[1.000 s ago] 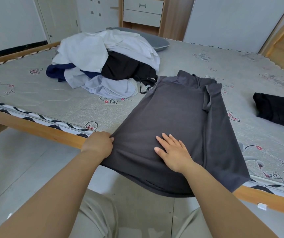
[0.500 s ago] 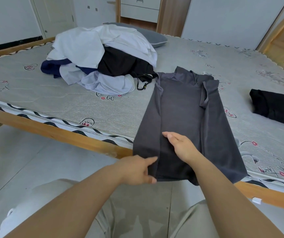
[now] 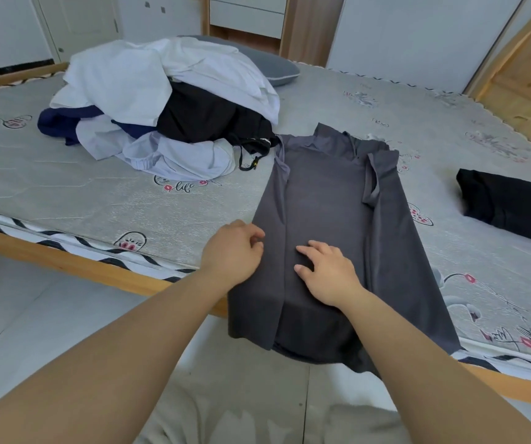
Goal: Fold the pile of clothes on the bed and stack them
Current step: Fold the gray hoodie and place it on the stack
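A dark grey shirt (image 3: 328, 200) lies lengthwise on the bed (image 3: 103, 200), both long sides folded inward, its hem hanging over the bed's front edge. My left hand (image 3: 233, 251) rests on the left folded flap, fingers curled loosely at its edge. Flat on the shirt's middle lies my right hand (image 3: 328, 272), fingers spread. A pile of unfolded clothes (image 3: 168, 104), white, black, navy and pale blue, sits at the back left. One folded black garment (image 3: 511, 208) lies at the right.
The wooden bed frame (image 3: 65, 262) runs along the front edge, with tiled floor below. A grey pillow (image 3: 273, 67) lies behind the pile. A wooden cabinet with drawers stands against the far wall.
The shirt's left side has been folded over onto its middle. My left hand carried that edge across and now rests on the flap; my right hand stayed pressing the middle.
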